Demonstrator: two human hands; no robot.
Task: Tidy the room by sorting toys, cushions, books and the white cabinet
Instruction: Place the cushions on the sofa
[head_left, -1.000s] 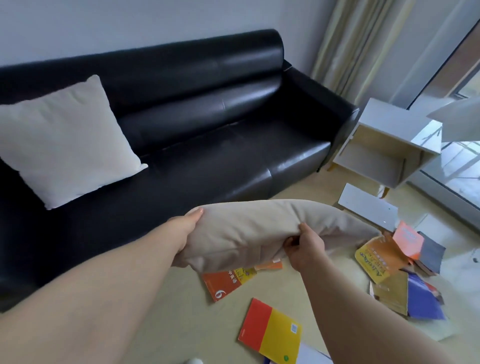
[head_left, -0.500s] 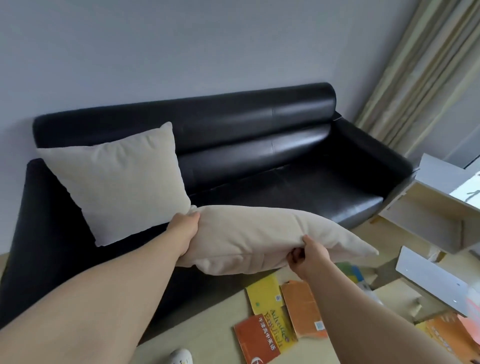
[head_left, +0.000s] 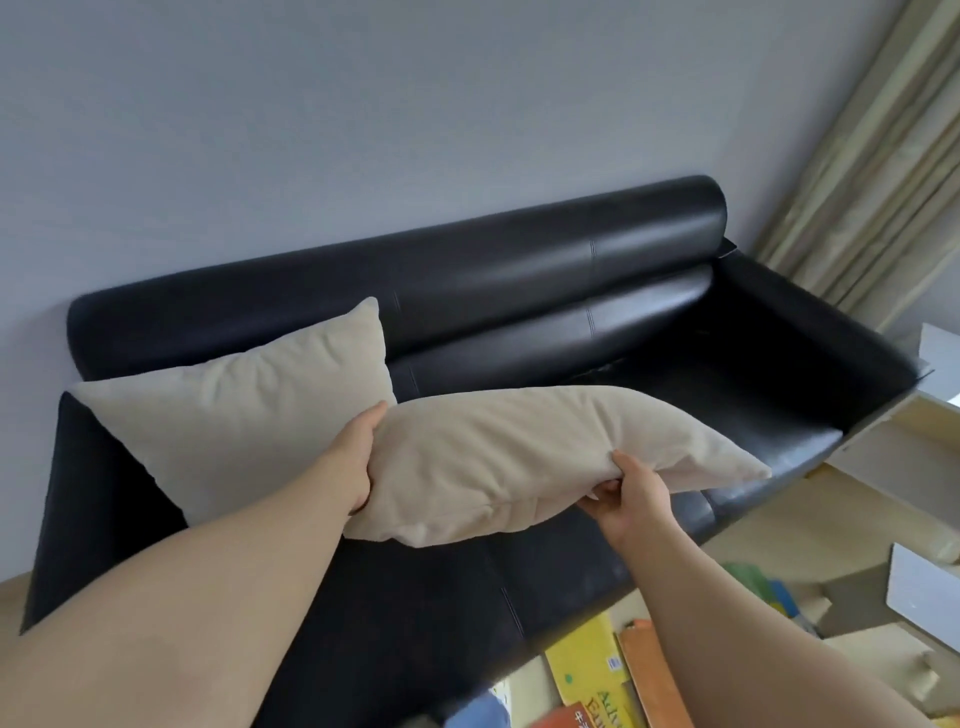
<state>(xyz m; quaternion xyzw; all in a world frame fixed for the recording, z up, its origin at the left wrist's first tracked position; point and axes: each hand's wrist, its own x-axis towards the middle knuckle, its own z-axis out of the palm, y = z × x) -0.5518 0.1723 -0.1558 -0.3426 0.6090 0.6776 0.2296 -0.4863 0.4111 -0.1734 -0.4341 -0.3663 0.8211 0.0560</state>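
Cushion (head_left: 519, 457) was gripped by my left hand (head_left: 363, 457) and right hand (head_left: 631, 499) over the sofa (head_left: 545, 280); second cushion (head_left: 249, 410) sat at 9 o'clock. Books (head_left: 592, 670) at 5, cabinet (head_left: 904, 452) at 3 looked unsorted to me.

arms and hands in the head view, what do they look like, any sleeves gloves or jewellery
Both arms are bare. The left forearm and right forearm show no sleeve anywhere up to the frame edge. The left hand and right hand wear no gloves, and no watch, bracelet or ring is visible on them.
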